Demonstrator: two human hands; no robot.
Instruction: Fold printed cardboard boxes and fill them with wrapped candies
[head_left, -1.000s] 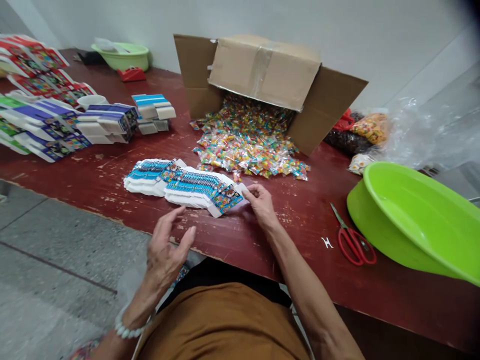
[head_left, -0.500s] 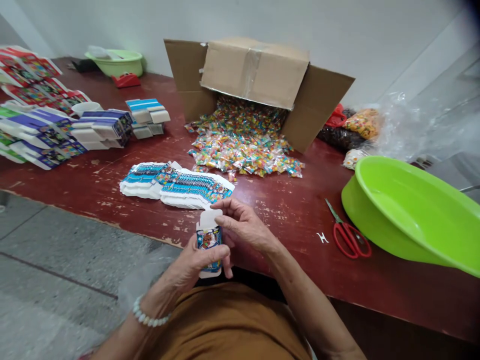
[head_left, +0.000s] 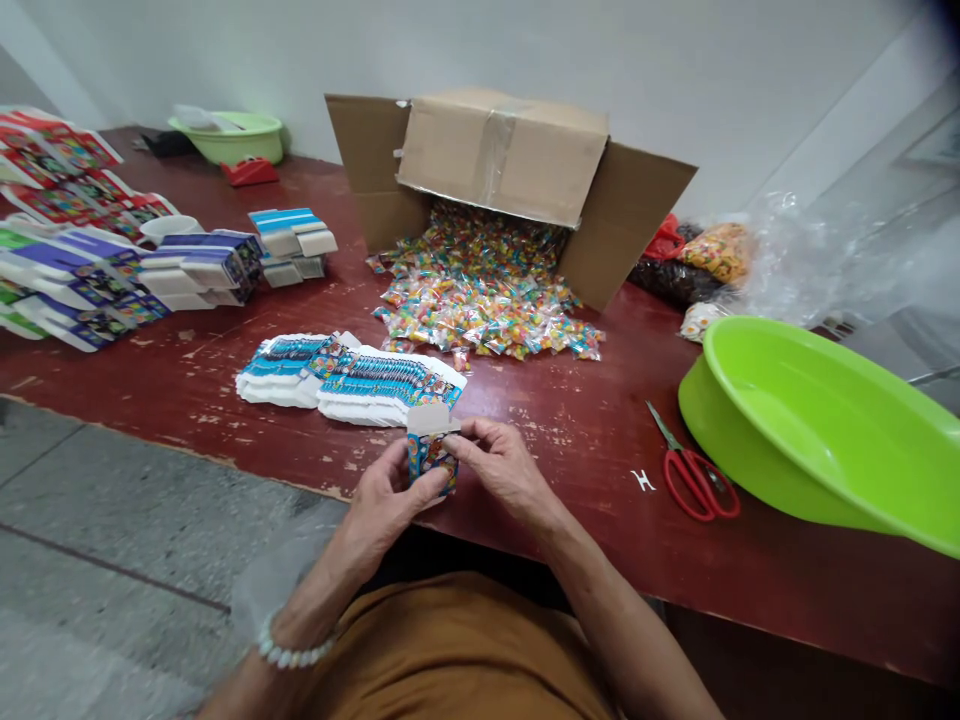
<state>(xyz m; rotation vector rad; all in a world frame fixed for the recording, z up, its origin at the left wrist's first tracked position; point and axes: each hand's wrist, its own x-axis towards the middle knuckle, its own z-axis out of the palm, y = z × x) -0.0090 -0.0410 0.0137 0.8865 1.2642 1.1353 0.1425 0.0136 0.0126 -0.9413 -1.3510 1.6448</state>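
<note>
Head view: small blue box (head_left: 433, 452) is in both hands, over the near edge of the tabletop (head_left: 570, 420), top flap up. Left hand (head_left: 388, 498): grip clamped on the side and lower part of the box, thumb across the printed front. Right hand (head_left: 504, 468): grip closed on the upper right edge by the flap, thumb on the front. Fingers hide part of the box, can't tell what's inside.

Just beyond the box: row of blue flat cartons (head_left: 375, 385), overlapping, running off to the left. It sits between the held box and the left part of the candy packets (head_left: 480, 310). Packets spill out of the big cardboard box (head_left: 502, 150); its side flaps flank the pile, and its taped upper part overhangs the back of it.

Right side: red-handled scissors (head_left: 694, 475), blades partly apart, pointing away from the person. White scrap (head_left: 643, 481) just beside them. Large green basin (head_left: 825, 420) takes up the right end, in front of crumpled clear plastic (head_left: 795, 250) and some filled bags (head_left: 716, 252).

Left side: purple cartons (head_left: 75, 265), red cartons (head_left: 56, 150) behind them, short blue-topped stack (head_left: 292, 235) near the cardboard box. White bowl (head_left: 169, 229) is wedged among the cartons. Back left: red tape dispenser (head_left: 250, 172) in front of a pale green basin (head_left: 244, 145).
</note>
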